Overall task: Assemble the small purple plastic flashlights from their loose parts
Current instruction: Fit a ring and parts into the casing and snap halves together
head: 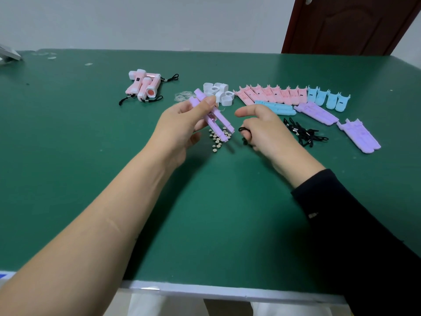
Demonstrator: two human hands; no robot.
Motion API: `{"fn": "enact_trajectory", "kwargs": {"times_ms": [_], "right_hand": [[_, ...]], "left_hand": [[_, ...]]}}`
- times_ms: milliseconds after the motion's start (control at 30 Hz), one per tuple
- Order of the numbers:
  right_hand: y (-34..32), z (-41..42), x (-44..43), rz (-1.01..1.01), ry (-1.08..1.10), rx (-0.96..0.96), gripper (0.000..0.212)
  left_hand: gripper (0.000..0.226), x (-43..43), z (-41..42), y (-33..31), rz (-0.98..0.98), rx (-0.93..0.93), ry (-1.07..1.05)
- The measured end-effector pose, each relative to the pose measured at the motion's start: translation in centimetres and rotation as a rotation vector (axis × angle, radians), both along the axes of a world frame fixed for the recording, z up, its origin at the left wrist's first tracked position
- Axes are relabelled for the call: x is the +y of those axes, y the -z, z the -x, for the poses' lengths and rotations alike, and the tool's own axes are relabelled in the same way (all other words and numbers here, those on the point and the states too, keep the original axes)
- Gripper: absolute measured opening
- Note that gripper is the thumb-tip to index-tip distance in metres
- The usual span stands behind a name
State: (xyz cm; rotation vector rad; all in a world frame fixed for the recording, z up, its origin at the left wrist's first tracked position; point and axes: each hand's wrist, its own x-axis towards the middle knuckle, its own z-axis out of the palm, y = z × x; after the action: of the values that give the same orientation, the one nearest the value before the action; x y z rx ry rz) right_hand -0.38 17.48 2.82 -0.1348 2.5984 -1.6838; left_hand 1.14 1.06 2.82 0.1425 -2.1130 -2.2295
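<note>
- The left hand [182, 126] holds two purple shells [215, 115] side by side. The thumb is on top and the fingers are curled under them.
- The shells are up off the table and tilted, with one end pointing away and the other end down.
- The right hand [265, 131] is just beside the shells and does not touch them. Its lower fingers are curled round a black cord [244, 133]. Its first finger sticks out toward the shells.
- Right under the shells, a small heap of round silver batteries [217, 139] lies on the green table [205, 213].
- Behind the left thumb sit white caps [224, 93]. Left of those are some clear lenses [182, 96].
- A pile of black cords [303, 133] lies to the right of the right hand.
- Farther back is a row of pink shells [271, 95], with blue shells [328, 99] at its right end. More blue ones lie in front of the pink row.
- Spare purple shells [316, 113] lie near the pile in two groups. One group is closer to the right edge.
- At the back left, pink flashlights [143, 86] lie in a bunch with cords on them.
- The right arm has a black sleeve [353, 224]. The left arm is bare.
- A brown door [341, 23] stands behind the table.
</note>
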Motion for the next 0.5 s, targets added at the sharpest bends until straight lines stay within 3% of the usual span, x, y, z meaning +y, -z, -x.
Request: {"fn": "enact_trajectory", "kwargs": {"times_ms": [133,167,300,500], "right_hand": [[-0.1,-0.2,1.4,-0.540,-0.086,0.073,0.020],[-0.2,-0.3,1.4,-0.536,-0.074,0.154,0.018],[-1.1,-1.2,-0.1,0.072,-0.081,0.277,0.009],[-0.9,-2.0,-0.8,0.250,-0.129,0.193,0.022]], "left_hand": [[0.026,0.1,-0.2,-0.2,0.002,0.015,0.009],[0.024,0.2,-0.3,-0.3,0.009,0.018,0.017],[0.014,0.7,-0.6,-0.5,0.048,0.051,0.044],[0.006,1.0,-0.6,-0.6,-0.051,0.090,0.037]]}}
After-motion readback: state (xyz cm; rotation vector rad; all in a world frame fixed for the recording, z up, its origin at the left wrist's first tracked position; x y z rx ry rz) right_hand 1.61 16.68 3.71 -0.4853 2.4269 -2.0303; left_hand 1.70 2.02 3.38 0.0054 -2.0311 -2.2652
